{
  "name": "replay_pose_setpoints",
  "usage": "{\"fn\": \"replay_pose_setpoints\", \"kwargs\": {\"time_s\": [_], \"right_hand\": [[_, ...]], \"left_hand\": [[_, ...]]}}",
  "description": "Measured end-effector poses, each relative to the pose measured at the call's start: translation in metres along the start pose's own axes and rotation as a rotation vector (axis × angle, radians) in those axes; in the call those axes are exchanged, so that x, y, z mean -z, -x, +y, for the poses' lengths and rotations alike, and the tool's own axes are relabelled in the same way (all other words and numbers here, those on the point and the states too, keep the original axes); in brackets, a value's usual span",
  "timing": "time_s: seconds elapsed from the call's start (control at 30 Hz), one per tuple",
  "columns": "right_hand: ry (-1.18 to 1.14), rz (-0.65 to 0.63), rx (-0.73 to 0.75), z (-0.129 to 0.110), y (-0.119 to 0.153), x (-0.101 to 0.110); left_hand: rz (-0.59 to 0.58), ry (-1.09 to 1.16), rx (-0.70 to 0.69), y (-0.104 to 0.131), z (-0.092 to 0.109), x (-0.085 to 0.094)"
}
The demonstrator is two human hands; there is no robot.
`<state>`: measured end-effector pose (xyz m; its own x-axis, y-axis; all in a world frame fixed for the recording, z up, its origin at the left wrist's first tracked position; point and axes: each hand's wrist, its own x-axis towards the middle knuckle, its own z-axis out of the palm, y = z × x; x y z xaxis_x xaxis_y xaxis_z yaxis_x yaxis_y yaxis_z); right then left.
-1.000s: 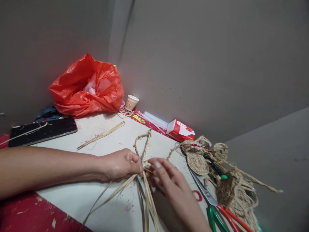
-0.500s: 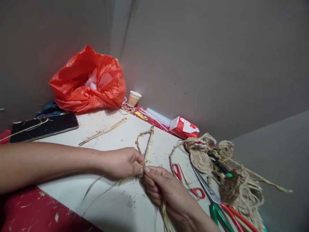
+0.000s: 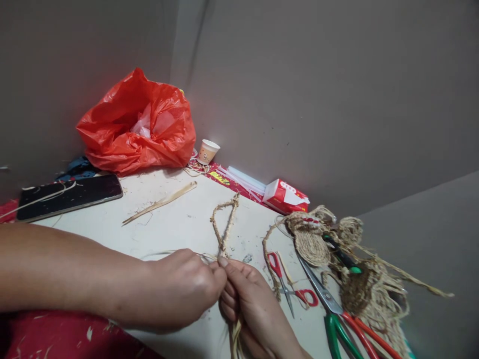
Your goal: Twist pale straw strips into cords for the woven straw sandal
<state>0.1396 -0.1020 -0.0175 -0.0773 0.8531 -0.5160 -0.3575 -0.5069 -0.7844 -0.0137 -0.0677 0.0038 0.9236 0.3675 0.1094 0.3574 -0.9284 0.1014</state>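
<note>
White tabletop (image 3: 179,227) bears two scissors (image 3: 326,299); right hand (image 3: 254,299) pinches one looped cord (image 3: 230,219), left hand's (image 3: 183,286) grip hidden.

Place: craft work corner | shears (image 3: 327,300), small scissors (image 3: 286,292), coiled fibre cord (image 3: 312,248) (scraps (image 3: 89,333) about) | grey walls (image 3: 322,89)

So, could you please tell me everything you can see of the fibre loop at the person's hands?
The fibre loop is a narrow, roughly teardrop-shaped piece of tan cord that looks like twisted plant fibre. Its right side looks paler, its left browner and rougher. The sides meet in a knobbly tip pointing away from the person, over the white tabletop. Its near end meets the right hand's thumb, beside the left hand; the exact grip is hidden.
</note>
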Motion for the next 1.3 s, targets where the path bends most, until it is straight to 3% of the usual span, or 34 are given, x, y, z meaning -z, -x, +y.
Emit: {"fn": "replay_pose_setpoints", "kwargs": {"time_s": [0.07,0.17,0.23,0.3,0.33,0.37,0.47,0.53,0.67,0.83,1.07,1.2,1.3], "right_hand": [[0.011,0.018,0.010,0.000,0.000,0.000],[0.001,0.006,-0.005,-0.003,-0.001,0.001],[-0.017,-0.029,-0.023,-0.006,-0.001,0.003],[-0.028,-0.065,-0.037,-0.009,-0.001,0.005],[-0.028,-0.081,-0.043,-0.010,-0.001,0.005],[-0.026,-0.096,-0.049,-0.011,-0.001,0.006],[-0.008,-0.141,-0.055,-0.013,-0.003,0.007],[0.004,-0.170,-0.057,-0.014,-0.004,0.008],[0.063,-0.209,-0.080,-0.017,-0.005,0.011],[0.294,-0.222,-0.046,-0.019,-0.004,0.018],[0.802,-0.159,0.265,-0.023,-0.005,0.018],[0.978,-0.127,0.308,-0.023,-0.002,0.014],[1.080,-0.104,0.326,-0.025,0.001,0.017]], "left_hand": [[-0.016,-0.074,-0.104,0.005,0.006,0.001],[-0.101,0.082,-0.155,0.007,0.004,0.020],[0.037,0.293,-0.006,0.002,-0.005,0.034],[0.249,0.527,0.262,-0.006,-0.018,0.039],[0.301,0.650,0.381,-0.011,-0.023,0.037],[0.283,0.784,0.470,-0.015,-0.028,0.032],[0.038,1.225,0.634,-0.026,-0.035,0.008],[-0.045,1.384,0.611,-0.029,-0.034,-0.006],[0.004,1.338,0.506,-0.027,-0.031,-0.011],[-0.067,1.213,0.454,-0.025,-0.040,-0.006],[-0.163,1.354,0.436,-0.027,-0.048,-0.011],[-0.169,1.472,0.522,-0.027,-0.044,-0.011],[-0.156,1.419,0.591,-0.026,-0.044,-0.010]]}}
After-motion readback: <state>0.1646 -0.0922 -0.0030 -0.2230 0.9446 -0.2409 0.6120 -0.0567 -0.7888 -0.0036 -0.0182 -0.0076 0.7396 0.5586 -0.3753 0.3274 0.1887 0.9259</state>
